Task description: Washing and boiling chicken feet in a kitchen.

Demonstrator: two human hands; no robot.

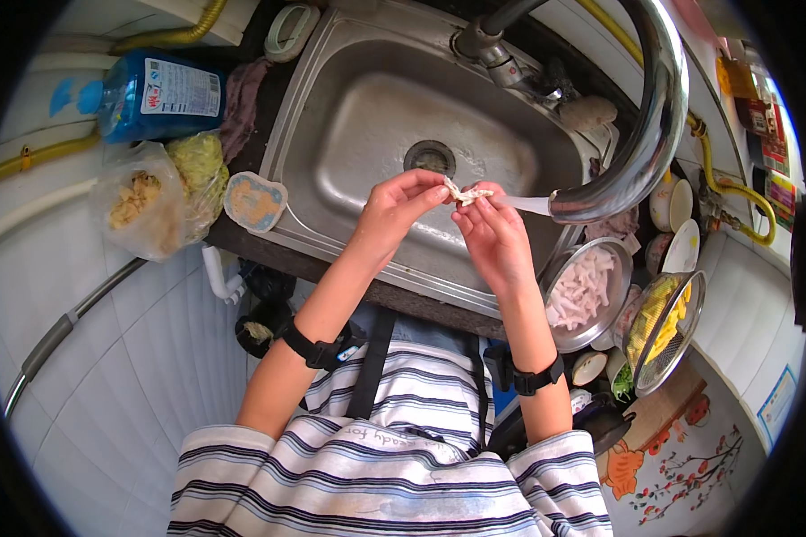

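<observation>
Over the stainless steel sink (pixel 389 111), my left hand (pixel 403 208) pinches one end of a small pale piece that looks like a chicken foot (pixel 471 195). My right hand (pixel 496 238) grips the other end between thumb and fingers. Water (pixel 527 203) runs from the curved chrome faucet (pixel 665 127) onto my right fingers, close to the piece. Beyond both hands lies the sink drain (pixel 430 158). To the right of the sink, a metal bowl (pixel 612 312) holds a heap of pale pink chicken feet (pixel 583 285).
Stacked bowls and a wire sieve (pixel 677 342) with yellow pieces crowd the right counter. On the left are a blue detergent bottle (pixel 124 101), plastic bags of food (pixel 151 225) and a small dish (pixel 242 201). The faucet arches over the sink's right side.
</observation>
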